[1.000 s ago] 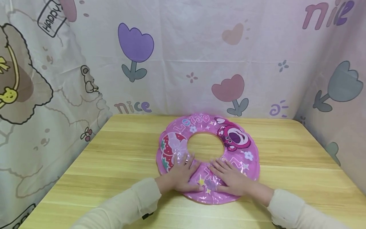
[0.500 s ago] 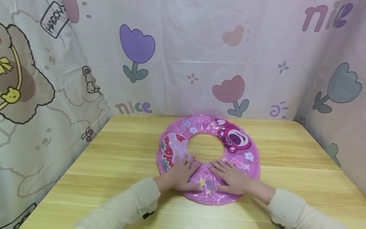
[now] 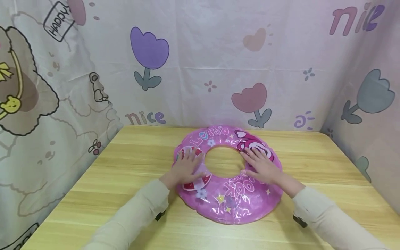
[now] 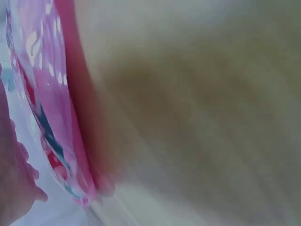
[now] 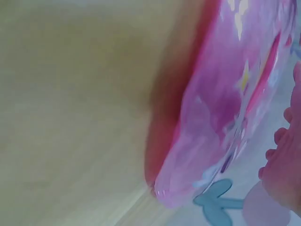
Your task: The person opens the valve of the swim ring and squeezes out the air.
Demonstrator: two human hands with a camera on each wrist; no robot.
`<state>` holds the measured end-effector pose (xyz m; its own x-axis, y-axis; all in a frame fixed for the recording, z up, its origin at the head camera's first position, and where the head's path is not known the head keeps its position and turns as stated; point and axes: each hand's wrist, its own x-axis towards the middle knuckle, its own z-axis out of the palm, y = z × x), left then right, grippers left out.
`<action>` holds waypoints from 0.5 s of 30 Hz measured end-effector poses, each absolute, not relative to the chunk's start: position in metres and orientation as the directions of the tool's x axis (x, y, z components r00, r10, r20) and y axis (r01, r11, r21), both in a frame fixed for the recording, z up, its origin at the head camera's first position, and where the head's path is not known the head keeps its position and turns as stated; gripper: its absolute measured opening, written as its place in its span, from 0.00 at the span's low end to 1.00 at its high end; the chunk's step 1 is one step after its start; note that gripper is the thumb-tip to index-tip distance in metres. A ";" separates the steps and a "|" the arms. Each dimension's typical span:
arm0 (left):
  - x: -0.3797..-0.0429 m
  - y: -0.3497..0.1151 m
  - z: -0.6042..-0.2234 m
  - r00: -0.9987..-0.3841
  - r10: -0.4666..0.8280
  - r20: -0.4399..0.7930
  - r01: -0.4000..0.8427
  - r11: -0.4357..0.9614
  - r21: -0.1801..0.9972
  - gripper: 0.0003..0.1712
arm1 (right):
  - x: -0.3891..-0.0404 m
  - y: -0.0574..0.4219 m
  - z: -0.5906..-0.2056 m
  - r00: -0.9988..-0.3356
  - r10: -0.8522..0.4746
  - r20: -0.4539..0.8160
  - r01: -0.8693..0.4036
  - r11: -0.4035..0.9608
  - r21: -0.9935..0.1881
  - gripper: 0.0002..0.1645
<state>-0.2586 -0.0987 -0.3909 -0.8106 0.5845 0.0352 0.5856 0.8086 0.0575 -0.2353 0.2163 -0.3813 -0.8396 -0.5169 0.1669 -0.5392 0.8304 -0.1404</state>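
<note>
A pink inflated swim ring with a bear, strawberries and "LOTSO" lettering lies flat on the wooden table. Over its left side, across the strawberry print, is my left hand with fingers spread and straight. My right hand is over the ring's right side, fingers extended across the bear print. In the left wrist view the swim ring shows its shiny edge, with the left hand at the frame's side. The right wrist view has the swim ring beside the right hand.
The light wooden table extends around the ring on every side. Behind it hangs a printed cloth backdrop with tulips and "nice" lettering, and it continues along the left and right sides. Dark bands show under both sleeves.
Both hands have moved from the near part of the ring, farther away and outward to its left and right sides. The near prints are uncovered; the ring stays nearly in place.
</note>
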 end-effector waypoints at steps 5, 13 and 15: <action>-0.274 -0.099 -0.390 -0.842 0.539 0.009 0.539 0.842 -0.003 0.46 | -0.253 0.220 -0.382 -0.883 -0.453 0.119 -0.467 0.872 -0.148 0.42; -0.283 -0.099 -0.396 -0.896 0.433 -0.100 0.433 0.901 0.020 0.46 | -0.267 0.230 -0.397 -0.928 -0.372 0.030 -0.372 0.915 -0.156 0.43; -0.285 -0.099 -0.398 -0.901 0.414 -0.131 0.416 0.909 0.018 0.46 | -0.268 0.233 -0.399 -0.931 -0.364 0.011 -0.362 0.919 -0.156 0.43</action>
